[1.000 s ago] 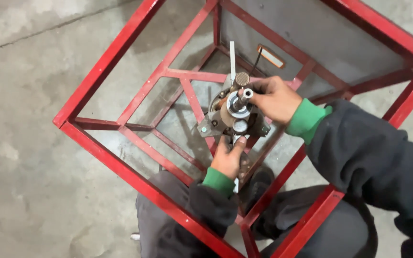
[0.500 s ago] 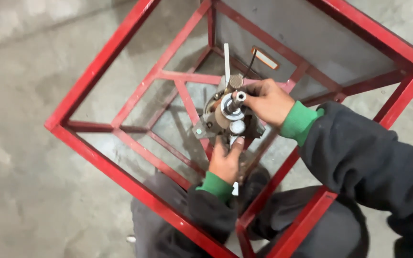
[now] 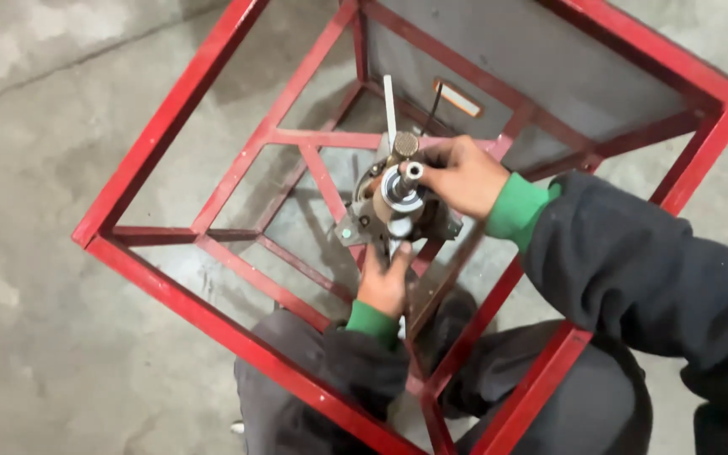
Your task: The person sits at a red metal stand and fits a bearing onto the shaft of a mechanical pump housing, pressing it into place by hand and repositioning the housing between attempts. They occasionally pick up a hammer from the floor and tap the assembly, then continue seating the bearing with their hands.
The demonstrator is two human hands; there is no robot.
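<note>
Nearest the camera, your dark trouser legs (image 3: 499,396) were drawn up inside the red steel frame (image 3: 212,295), one knee under its near rail, which put you close over the work. Your left hand (image 3: 383,282) reached up from below through the cross-braces, fingers closed against the underside of the metal shaft assembly (image 3: 398,202); this appeared to steady it from beneath, though exactly what it grasped was hidden. Your right hand (image 3: 463,175) came in from the side, fingers clenched round the upper part of the assembly beside the protruding silver shaft end (image 3: 412,171), apparently holding or turning it. The assembly sat at the centre of the frame, on a small plate where the red braces met.

Beyond it, a grey sheet panel (image 3: 532,59) filled the far side of the frame, carrying a small rectangular label (image 3: 457,98). The frame stood on a bare concrete floor (image 3: 52,152), stained and scuffed.
</note>
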